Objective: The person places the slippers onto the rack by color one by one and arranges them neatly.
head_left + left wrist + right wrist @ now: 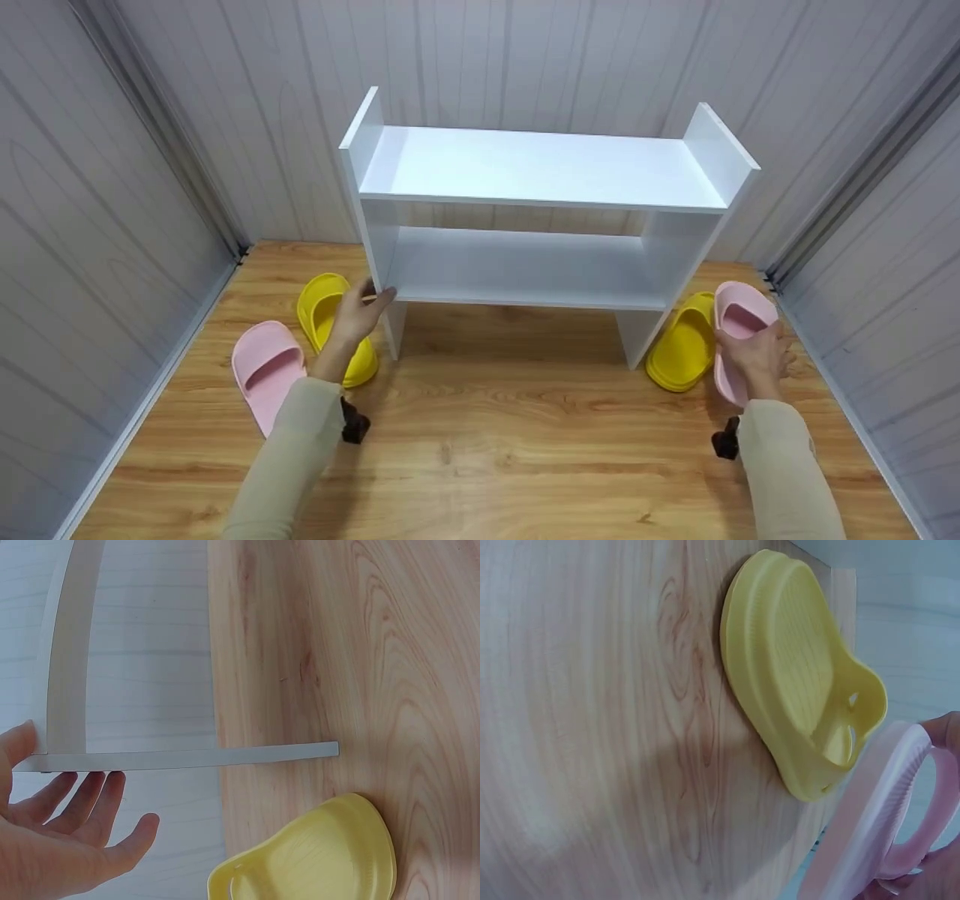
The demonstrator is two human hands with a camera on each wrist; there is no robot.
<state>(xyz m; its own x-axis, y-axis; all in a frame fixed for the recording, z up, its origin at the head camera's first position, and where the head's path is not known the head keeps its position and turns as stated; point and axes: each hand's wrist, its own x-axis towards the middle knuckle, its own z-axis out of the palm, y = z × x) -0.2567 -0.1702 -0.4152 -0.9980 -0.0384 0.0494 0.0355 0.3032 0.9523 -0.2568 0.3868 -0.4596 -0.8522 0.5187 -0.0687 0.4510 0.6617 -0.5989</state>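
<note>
A white two-tier shelf [517, 262] stands against the back wall. My left hand [358, 313] pinches its left side panel [180, 758] near the lower board, thumb on the inner side and fingers along the outer face. On the right, my right hand [757, 354] grips a pink slipper [870, 810], which looks tilted and raised off the floor in the right wrist view. Beside it, a yellow slipper [795, 652] rests on the floor near the shelf's right leg. Another yellow slipper [322, 292] lies by the left leg, partly hidden behind my left hand.
A second pink slipper [262, 360] lies on the wood-look floor [495, 450] at the left, partly covered by my sleeve. Pale panelled walls [525, 60] enclose the back and both sides. The shelf's upper board [540, 165] has raised side panels at both ends.
</note>
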